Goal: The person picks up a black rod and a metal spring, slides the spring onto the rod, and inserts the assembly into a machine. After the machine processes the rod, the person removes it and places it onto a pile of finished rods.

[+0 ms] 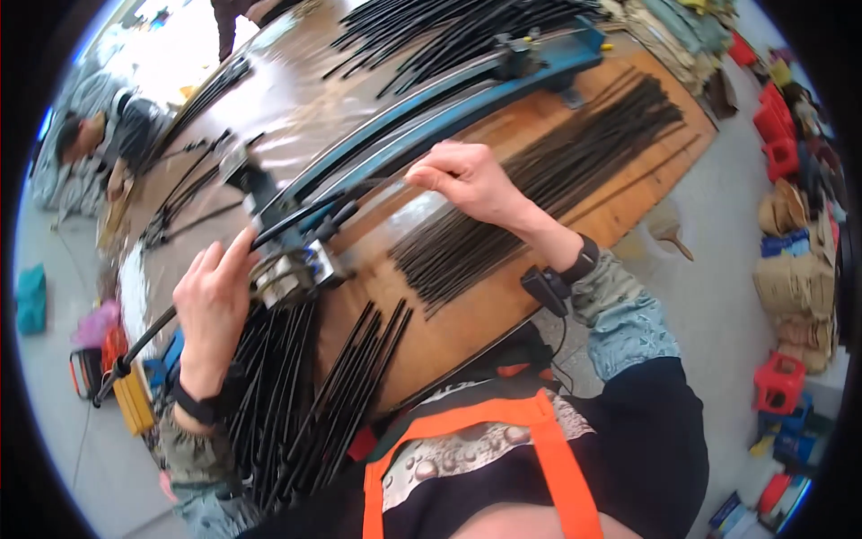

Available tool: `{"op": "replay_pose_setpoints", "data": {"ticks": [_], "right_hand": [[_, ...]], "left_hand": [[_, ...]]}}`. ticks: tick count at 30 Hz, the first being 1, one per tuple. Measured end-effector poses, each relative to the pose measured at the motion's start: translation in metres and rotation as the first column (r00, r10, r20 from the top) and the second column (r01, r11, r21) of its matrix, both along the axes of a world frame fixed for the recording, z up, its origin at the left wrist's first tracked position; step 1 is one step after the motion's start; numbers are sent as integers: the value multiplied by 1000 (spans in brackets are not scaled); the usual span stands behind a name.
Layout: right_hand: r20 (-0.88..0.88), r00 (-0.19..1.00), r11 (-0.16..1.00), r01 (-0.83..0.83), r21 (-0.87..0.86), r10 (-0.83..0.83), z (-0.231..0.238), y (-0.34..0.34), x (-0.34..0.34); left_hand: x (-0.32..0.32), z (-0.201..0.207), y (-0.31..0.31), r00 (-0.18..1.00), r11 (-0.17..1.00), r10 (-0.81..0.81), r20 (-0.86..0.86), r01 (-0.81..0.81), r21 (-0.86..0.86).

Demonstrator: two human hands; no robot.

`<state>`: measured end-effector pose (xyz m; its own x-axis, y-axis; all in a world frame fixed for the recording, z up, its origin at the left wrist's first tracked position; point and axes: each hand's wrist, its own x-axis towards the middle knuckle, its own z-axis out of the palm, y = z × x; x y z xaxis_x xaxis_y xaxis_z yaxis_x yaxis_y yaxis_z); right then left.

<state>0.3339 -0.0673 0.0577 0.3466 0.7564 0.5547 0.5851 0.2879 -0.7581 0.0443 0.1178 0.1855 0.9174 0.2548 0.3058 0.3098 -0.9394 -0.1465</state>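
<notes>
My left hand (214, 287) is closed around a long black rod (157, 331) that slants from the lower left up toward the middle. Further along, the rod passes over a metal clamp (285, 277) with a black handle (337, 220). My right hand (467, 184) is closed in a pinch on a thin dark rod (373, 186), which lines up with the black one. Whether the two are joined cannot be seen. Behind them runs a long blue rail fixture (449, 117), with a metal block (519, 58) near its far end.
A bundle of thin dark rods (548, 189) lies on the wooden tabletop (431, 346). Black rods (278, 386) are stacked near my left forearm, and more black rods (431, 36) lie at the back. Another person (126, 135) works at the far left. Red stools (779, 382) stand at right.
</notes>
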Motion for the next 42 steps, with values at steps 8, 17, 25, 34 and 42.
{"op": "replay_pose_setpoints", "data": {"ticks": [8, 17, 25, 34, 42], "right_hand": [[282, 959, 933, -72, 352, -32, 10, 41, -56], [313, 940, 916, 0, 400, -136, 4, 52, -56], [50, 988, 986, -139, -92, 144, 13, 129, -55], [27, 903, 901, -425, -90, 429, 38, 208, -106], [148, 857, 852, -443, -280, 494, 41, 233, -126]], "left_hand": [[-21, -7, -23, 999, 975, -50, -20, 44, -218], [-39, -10, -8, 984, 988, -61, 166, 83, -127], [-100, 30, 44, 914, 977, 214, 344, -205, -63], [-179, 12, 45, 851, 935, 347, 394, -346, -75], [-188, -12, 59, 837, 912, 410, 362, -370, -179]]}}
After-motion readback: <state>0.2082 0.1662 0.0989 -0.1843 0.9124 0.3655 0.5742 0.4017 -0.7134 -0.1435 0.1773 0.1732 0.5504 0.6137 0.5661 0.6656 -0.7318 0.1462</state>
